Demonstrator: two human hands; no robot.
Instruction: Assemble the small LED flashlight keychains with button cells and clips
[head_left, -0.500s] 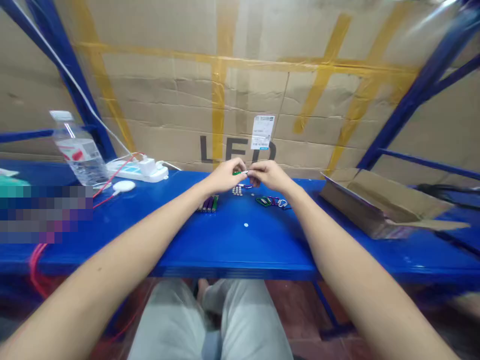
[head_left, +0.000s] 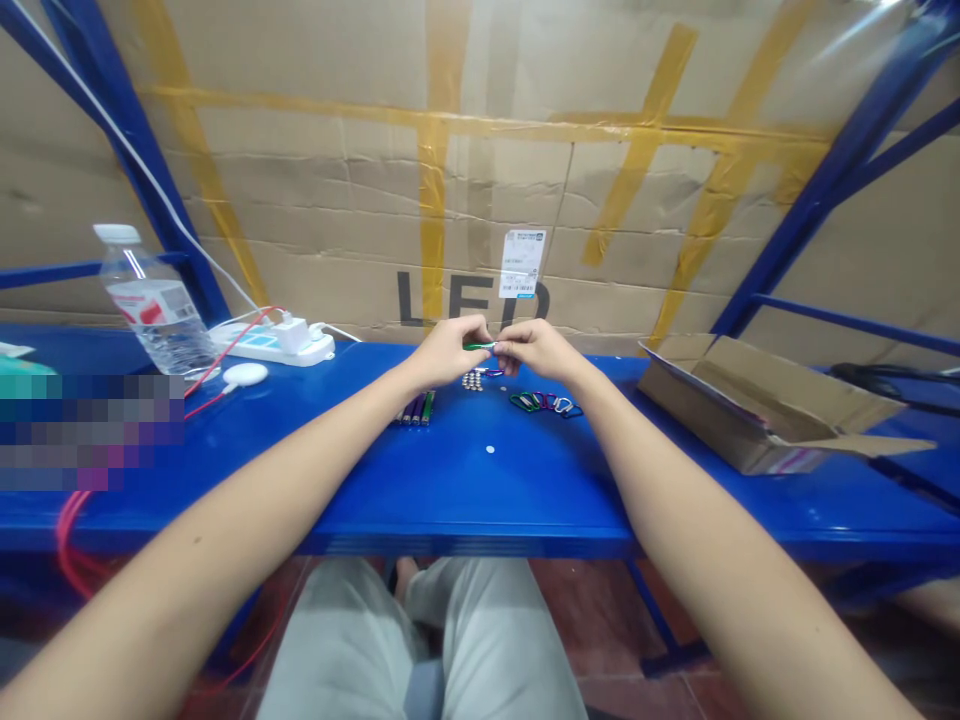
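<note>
My left hand [head_left: 448, 350] and my right hand [head_left: 534, 347] meet above the back of the blue table [head_left: 480, 490], both pinched on a small green tube with a silver tip [head_left: 478, 346]. Just under the hands lies a cluster of small silver pieces [head_left: 473, 380]. A row of coloured tubes [head_left: 417, 408] lies below my left hand. Several coloured carabiner clips [head_left: 544, 403] lie below my right hand. One small white disc [head_left: 490, 450] sits alone nearer to me.
A water bottle [head_left: 154, 305], a white power strip [head_left: 274, 340] with a plugged charger, a white puck [head_left: 245, 374] and a red cable [head_left: 71, 530] are at the left. An open flat cardboard box [head_left: 757, 405] lies at the right. Taped cardboard cartons [head_left: 480, 200] stand behind.
Both hands stay pinched on the green tube at the same spot; the view has shifted very slightly.
</note>
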